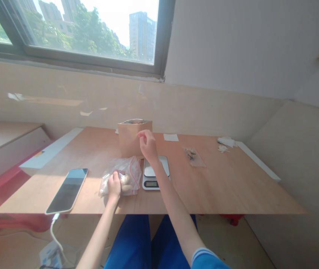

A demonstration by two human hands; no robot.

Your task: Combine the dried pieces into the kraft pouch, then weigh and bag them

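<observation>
My left hand [114, 185] is closed on a clear zip bag [135, 170] with a red seal line, lying near the front of the table. Pale, rounded pieces show through its plastic. My right hand [148, 145] is raised above the back of a white kitchen scale [162, 166], in front of a brown paper bag [128, 138]. Its fingers are bent and drawn together; whatever they may hold is too small to make out. The paper bag stands upright with its top open, and brownish contents show inside. My right forearm covers part of the scale.
Left on the table [218, 190] lies a phone [68, 190] with a white charging cable [53, 228]. A small clear bag [195, 158] with dark and pale bits lies to the right. White paper [171, 137] and scraps [223, 148] sit farther back. A red stool [8, 186] stands left.
</observation>
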